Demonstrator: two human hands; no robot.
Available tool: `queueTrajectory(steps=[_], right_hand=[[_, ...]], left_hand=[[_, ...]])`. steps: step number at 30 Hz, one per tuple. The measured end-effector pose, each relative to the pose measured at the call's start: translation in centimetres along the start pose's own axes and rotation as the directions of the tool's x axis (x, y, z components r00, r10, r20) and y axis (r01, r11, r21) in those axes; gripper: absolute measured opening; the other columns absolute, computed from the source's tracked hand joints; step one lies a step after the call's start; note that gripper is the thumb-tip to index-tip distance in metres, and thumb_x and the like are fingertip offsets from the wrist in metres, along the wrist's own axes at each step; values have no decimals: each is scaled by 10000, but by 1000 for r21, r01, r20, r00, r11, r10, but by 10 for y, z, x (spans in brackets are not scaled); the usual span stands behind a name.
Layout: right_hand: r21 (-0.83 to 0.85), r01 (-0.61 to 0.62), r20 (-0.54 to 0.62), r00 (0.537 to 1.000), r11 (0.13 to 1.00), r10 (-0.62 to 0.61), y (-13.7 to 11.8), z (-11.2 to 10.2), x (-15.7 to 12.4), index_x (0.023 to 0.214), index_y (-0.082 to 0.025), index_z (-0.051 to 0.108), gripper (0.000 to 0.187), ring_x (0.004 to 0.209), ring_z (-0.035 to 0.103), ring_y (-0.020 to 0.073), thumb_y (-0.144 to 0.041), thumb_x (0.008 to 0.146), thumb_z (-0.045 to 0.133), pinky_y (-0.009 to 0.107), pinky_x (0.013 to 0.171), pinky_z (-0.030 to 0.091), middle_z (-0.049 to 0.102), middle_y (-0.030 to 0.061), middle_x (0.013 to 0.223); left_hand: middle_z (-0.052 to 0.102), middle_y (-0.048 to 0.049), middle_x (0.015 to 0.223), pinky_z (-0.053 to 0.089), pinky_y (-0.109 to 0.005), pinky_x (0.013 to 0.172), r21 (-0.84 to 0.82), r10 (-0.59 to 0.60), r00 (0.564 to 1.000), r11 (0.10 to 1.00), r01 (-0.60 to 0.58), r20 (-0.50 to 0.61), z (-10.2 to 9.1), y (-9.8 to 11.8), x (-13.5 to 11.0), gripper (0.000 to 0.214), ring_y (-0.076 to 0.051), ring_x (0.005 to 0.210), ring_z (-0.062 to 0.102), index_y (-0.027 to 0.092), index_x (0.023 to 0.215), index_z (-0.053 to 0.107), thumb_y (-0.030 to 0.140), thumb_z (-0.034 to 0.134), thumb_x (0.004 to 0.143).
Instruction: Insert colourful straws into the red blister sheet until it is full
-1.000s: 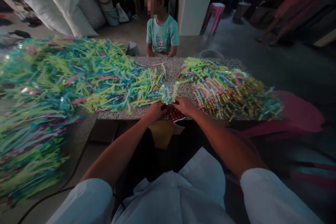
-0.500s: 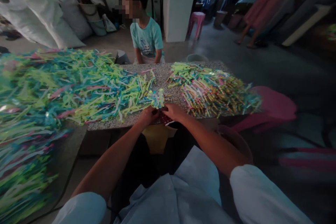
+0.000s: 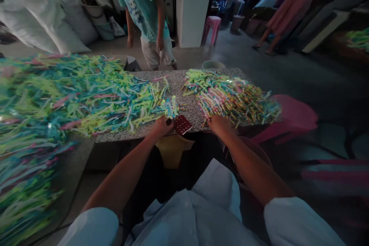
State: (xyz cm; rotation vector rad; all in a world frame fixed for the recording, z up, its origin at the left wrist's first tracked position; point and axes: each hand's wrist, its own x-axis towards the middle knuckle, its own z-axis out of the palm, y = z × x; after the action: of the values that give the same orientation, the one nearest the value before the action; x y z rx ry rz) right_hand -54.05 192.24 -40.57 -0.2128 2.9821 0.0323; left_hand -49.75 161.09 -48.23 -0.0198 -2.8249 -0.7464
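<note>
My left hand (image 3: 162,126) rests at the near edge of the stone-topped table, fingers curled closed; what is in them is too small to make out. Just beyond it lies a small bunch of blue, white and yellow-green strips (image 3: 170,108). A dark red patterned pad (image 3: 183,125) lies right of that hand, partly over the edge. My right hand (image 3: 220,126) is at the near side of a pile of thin sticks with coloured strips (image 3: 230,98), its fingertips pinched together at the pile's lower left corner. What they grip is unclear.
A large heap of yellow-green, blue and pink strips (image 3: 86,92) covers the table's left side. A pink stool (image 3: 300,113) stands off the right end. Across the table stands a person in a turquoise shirt (image 3: 138,4). White sacks (image 3: 49,19) are behind left.
My right hand has moved right, from beside my left hand to the stick pile, uncovering the red pad. The person opposite, lower before, now stands upright. My left hand has shifted slightly left.
</note>
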Motion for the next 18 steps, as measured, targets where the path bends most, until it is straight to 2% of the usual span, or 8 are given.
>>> queueTrajectory(steps=[4,6,8,9,11,14,16,18], right_hand=[[110,-69,75,995,992,61,-11,0,9,1122,-100,765,410,1114,708,353,-421,993,545,381,892,525,741,239,1140],[227,-109,150,986,968,76,-15,-1,16,983,-113,774,374,1050,723,342,-434,952,585,360,850,529,755,228,1045],[431,-179,241,967,884,78,-20,-3,21,817,-149,725,363,888,732,294,-459,942,584,325,741,528,744,183,862],[557,-232,289,954,797,75,-23,-4,23,761,-170,680,369,787,714,259,-471,947,571,305,669,514,716,148,775],[770,-355,399,916,530,34,-29,-6,23,712,-203,579,357,602,620,183,-471,946,554,265,538,447,631,68,656],[859,-494,511,841,131,-177,-36,-8,19,718,-222,457,274,470,430,106,-405,889,570,219,454,332,498,-25,590],[858,-513,473,819,-42,-325,-42,-8,16,736,-225,420,246,455,349,85,-380,843,579,205,440,286,451,-53,590],[873,-461,373,841,-157,-393,-50,-6,14,753,-228,409,253,460,328,79,-386,813,597,204,440,285,431,-67,604]], left_hand=[[708,-86,918,528,-302,816,3,3,1000,1000,-3,3,-2,2,-1,244,-207,833,669,142,1006,724,340,726,864],[705,-84,914,521,-299,802,4,-10,999,1000,10,32,-2,3,0,237,-208,835,668,149,962,724,368,739,872],[701,-79,908,509,-294,779,-6,-11,998,1000,11,60,-3,2,0,240,-202,822,661,156,939,725,388,742,885],[700,-76,906,503,-292,771,-13,-1,998,1000,2,67,-3,2,0,238,-198,814,656,158,936,726,392,739,893],[703,-77,921,494,-290,771,-30,31,998,999,-29,57,-3,0,0,226,-191,814,647,160,934,727,384,730,906],[698,-76,904,478,-285,757,-43,71,997,997,-69,38,-2,-2,0,217,-177,791,629,161,868,722,369,703,927],[677,-67,839,460,-278,721,-43,69,997,997,-67,47,-1,-3,0,250,-165,739,606,161,793,710,367,693,934],[653,-59,786,441,-273,688,-40,44,998,998,-42,52,0,-3,0,270,-156,696,583,159,752,704,363,698,929]])
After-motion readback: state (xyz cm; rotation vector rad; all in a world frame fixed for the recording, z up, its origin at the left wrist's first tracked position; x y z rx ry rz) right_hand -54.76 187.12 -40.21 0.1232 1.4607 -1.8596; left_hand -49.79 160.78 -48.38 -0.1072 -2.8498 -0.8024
